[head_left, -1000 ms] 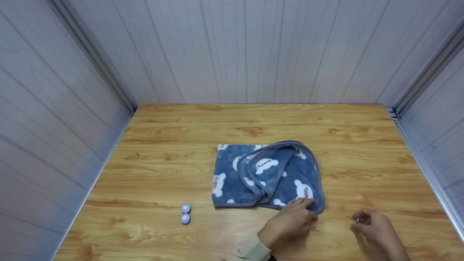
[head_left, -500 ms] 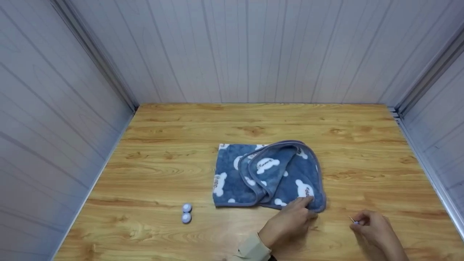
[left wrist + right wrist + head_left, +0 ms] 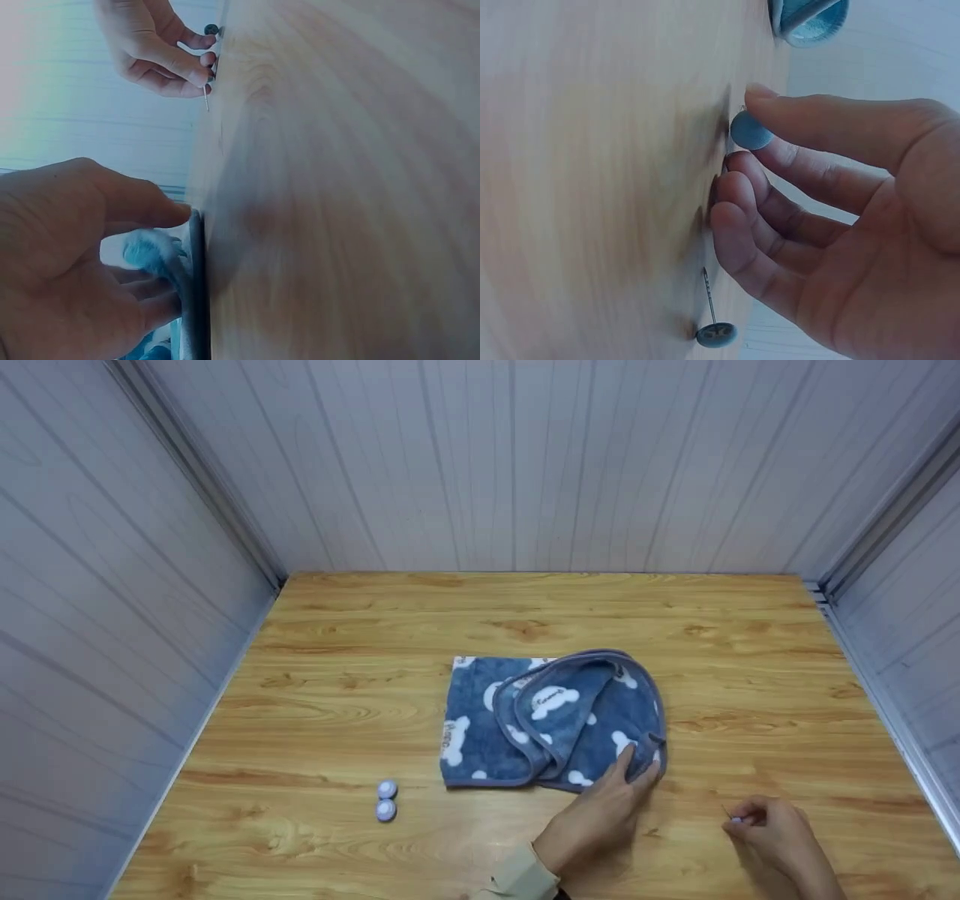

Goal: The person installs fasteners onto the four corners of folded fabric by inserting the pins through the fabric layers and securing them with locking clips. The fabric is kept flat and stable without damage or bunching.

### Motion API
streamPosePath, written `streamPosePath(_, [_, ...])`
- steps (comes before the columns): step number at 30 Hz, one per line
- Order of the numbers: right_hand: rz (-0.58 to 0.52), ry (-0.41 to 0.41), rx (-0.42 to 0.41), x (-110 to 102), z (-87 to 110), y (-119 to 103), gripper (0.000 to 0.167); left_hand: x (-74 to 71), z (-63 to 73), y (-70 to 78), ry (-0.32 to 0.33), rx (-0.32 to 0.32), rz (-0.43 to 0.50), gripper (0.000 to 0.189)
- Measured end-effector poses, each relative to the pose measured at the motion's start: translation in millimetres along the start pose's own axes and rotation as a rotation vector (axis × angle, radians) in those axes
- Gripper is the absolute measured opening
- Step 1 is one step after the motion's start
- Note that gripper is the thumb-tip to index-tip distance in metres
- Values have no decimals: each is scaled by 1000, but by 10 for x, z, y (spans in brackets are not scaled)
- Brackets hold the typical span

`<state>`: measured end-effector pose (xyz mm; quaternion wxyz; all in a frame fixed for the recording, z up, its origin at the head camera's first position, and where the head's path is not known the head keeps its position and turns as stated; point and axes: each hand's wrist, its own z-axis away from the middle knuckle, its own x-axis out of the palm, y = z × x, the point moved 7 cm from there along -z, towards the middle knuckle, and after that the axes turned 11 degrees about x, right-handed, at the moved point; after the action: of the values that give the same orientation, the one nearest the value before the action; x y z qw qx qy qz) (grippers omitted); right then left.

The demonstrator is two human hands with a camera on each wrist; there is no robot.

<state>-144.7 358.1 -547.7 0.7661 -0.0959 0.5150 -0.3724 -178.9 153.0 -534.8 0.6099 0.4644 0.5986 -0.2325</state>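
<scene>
- Head view. The blue bear-print blanket (image 3: 551, 735) lies folded on the wood-grain tabletop (image 3: 315, 697). Its near right corner, flat beneath the left hand (image 3: 600, 806) half a second ago, is now turned up among that hand's fingers. The work thus appears to have passed from pressing the cloth to holding its edge. The right hand (image 3: 780, 832), almost unmoved, pinches a lilac-headed pin (image 3: 736, 820), its shank directed away from the person. Pin and blanket remain apart. Two lilac round caps (image 3: 386, 791) sit side by side, left of the blanket.
- Left wrist view. The left hand is partly closed: the thumb meets the grey binding (image 3: 198, 292) on one side, with fingers behind the cloth. The corner is therefore held, though how firmly cannot be told. The right hand appears beyond, the pin's bare shank projecting from its fingertips.
- Right wrist view. Thumb and forefinger close on the pin's round head; the other fingers curl loosely. A second pin (image 3: 716, 335) with a ridged shank lies on the tabletop nearby.
</scene>
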Motion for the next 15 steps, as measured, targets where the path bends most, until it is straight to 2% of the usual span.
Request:
streamPosePath(3, [-2,2,6,-1,5,0,13,-18,-3,-33,54,-48,51,68])
streamPosePath(6, [-11,-5,21,0,2,3,14,-17,-7,-65,74,-92,100,67])
streamPosePath(12, [-37,-14,32,12,-9,18,17,17,-31,-139,28,-173,195,58])
streamPosePath(15, [-36,-8,31,20,-9,22,16,18,-47,-187,40,-218,260,54])
